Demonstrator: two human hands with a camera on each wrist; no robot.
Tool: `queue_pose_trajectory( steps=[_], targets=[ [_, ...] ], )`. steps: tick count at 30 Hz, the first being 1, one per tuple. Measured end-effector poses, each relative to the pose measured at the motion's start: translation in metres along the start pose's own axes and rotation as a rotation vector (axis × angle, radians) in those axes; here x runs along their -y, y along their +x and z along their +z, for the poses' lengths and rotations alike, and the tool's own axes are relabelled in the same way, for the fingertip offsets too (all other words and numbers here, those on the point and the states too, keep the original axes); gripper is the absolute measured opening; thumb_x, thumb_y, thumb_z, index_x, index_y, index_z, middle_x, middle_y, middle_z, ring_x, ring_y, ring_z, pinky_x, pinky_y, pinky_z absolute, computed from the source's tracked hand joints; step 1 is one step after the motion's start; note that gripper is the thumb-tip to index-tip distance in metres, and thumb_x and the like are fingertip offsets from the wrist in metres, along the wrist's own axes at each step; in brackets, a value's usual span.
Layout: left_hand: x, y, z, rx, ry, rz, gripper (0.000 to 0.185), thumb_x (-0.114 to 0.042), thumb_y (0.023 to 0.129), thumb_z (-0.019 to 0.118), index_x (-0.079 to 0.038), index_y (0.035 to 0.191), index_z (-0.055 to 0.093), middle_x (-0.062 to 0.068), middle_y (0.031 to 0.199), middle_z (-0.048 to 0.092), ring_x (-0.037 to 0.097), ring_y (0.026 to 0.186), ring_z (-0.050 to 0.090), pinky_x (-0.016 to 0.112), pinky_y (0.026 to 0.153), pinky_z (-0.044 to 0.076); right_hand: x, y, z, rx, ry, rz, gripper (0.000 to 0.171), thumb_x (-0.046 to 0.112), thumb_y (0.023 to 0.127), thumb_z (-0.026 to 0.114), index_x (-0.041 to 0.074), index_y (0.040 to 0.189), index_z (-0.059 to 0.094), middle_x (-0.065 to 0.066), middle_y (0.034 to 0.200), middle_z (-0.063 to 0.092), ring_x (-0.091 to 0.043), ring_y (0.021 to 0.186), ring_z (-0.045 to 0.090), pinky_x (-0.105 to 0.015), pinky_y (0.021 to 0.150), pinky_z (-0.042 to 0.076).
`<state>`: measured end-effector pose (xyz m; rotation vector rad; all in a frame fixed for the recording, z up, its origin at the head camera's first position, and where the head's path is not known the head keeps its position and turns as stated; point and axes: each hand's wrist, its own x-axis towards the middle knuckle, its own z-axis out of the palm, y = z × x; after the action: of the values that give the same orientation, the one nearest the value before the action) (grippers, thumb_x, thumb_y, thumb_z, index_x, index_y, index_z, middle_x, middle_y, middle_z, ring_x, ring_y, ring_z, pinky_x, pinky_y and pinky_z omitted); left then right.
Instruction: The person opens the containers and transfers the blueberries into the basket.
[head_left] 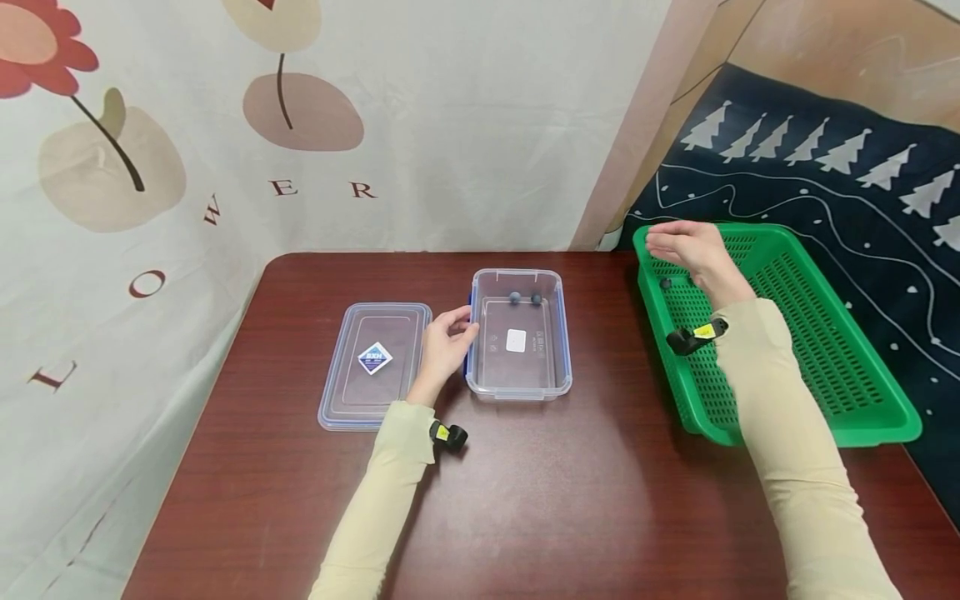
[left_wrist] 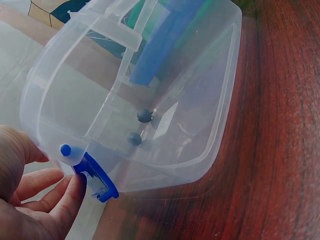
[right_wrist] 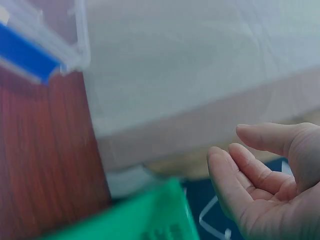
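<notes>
On the dark red-brown wooden table (head_left: 300, 500), one clear flat plastic lid (head_left: 375, 364) lies leftmost. The left hand (head_left: 444, 343) rests relaxed fingers (left_wrist: 62, 200) against the one clear rectangular plastic container (head_left: 519, 346), which holds two small dark balls (head_left: 525, 297). The right hand (head_left: 686, 247), fingers loose and holding nothing, hovers over the one green perforated plastic basket (head_left: 825, 350), where one small dark ball (head_left: 665, 283) lies just below it.
</notes>
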<state>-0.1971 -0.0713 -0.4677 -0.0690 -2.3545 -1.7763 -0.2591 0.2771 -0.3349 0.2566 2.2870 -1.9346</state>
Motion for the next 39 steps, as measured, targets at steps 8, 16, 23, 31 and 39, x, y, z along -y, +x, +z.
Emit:
queue_pose_trajectory(
  steps=[8,16,23,31,39],
  targets=[
    [-0.001,0.0,-0.001,0.006,0.009,-0.009,0.032,0.001,0.083,0.064,0.011,0.114,0.061,0.025,0.105,0.061,0.035,0.092,0.063,0.034,0.082,0.057,0.009,0.005,0.048,0.064,0.021,-0.059,0.025,0.003,0.088,0.062,-0.007,0.11,0.06,0.001,0.08,0.067,-0.006,0.072,0.066,-0.018,0.072,0.057],
    [0.0,0.0,-0.001,0.008,0.011,-0.015,0.032,0.0,0.084,0.064,0.01,0.114,0.061,0.025,0.106,0.061,0.035,0.093,0.064,0.036,0.082,0.057,0.004,0.014,0.1,0.109,-0.033,-0.02,0.036,0.003,0.089,0.061,-0.013,0.12,0.054,-0.014,0.097,0.065,-0.012,0.078,0.066,-0.035,0.091,0.05],
    [0.0,0.0,0.0,0.005,0.001,-0.005,0.033,0.001,0.083,0.064,0.01,0.114,0.061,0.025,0.106,0.061,0.035,0.092,0.064,0.034,0.082,0.057,-0.012,0.016,0.136,0.128,-0.106,0.037,0.034,0.009,0.09,0.062,-0.007,0.12,0.058,-0.021,0.115,0.061,-0.033,0.108,0.059,-0.036,0.095,0.049],
    [-0.001,0.0,0.0,0.006,-0.002,-0.004,0.033,0.001,0.083,0.065,0.01,0.114,0.061,0.025,0.106,0.061,0.035,0.092,0.064,0.033,0.081,0.057,-0.033,0.015,0.162,0.111,-0.051,0.027,0.03,0.002,0.086,0.064,-0.01,0.114,0.061,-0.017,0.099,0.067,-0.036,0.105,0.06,-0.038,0.091,0.052],
    [0.001,0.0,0.0,0.004,-0.003,-0.014,0.032,0.001,0.083,0.065,0.01,0.114,0.061,0.025,0.105,0.061,0.035,0.092,0.064,0.034,0.081,0.057,-0.045,0.017,0.175,0.081,-0.112,0.049,0.028,0.005,0.086,0.065,-0.005,0.112,0.063,-0.022,0.11,0.064,-0.036,0.105,0.06,-0.041,0.095,0.05]
  ],
)
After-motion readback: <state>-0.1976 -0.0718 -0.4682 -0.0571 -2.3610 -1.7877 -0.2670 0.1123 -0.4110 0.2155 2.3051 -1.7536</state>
